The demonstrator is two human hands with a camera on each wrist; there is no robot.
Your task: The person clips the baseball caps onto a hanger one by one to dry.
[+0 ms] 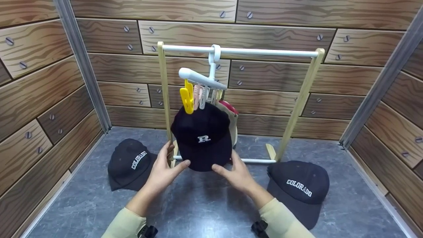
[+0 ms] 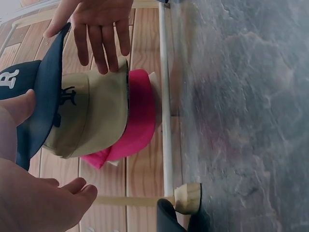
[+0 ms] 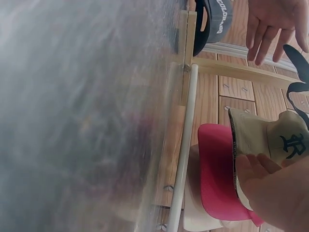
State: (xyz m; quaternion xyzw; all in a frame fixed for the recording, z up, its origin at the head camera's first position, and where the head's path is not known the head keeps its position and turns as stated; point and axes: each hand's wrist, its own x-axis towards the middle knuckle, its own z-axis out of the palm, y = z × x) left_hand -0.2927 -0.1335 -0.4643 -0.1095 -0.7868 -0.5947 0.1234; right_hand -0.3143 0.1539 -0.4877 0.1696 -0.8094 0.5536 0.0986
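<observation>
Black baseball cap (image 1: 202,132), hanging from the white hanger (image 1: 202,80), the yellow clothespin (image 1: 187,100) apparently pinching its crown so the brim (image 1: 203,160) drops free! Left hand (image 1: 165,167) and right hand (image 1: 236,173) frame that brim, fingers loosely extended, thumbs at its near face; the cap sits between them.

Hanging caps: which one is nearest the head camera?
The dark fabric cap with the white "R": it hangs frontmost, while the beige fabric cap with dark lettering, the pink-red cap and a mostly hidden pale cap hang behind.
</observation>
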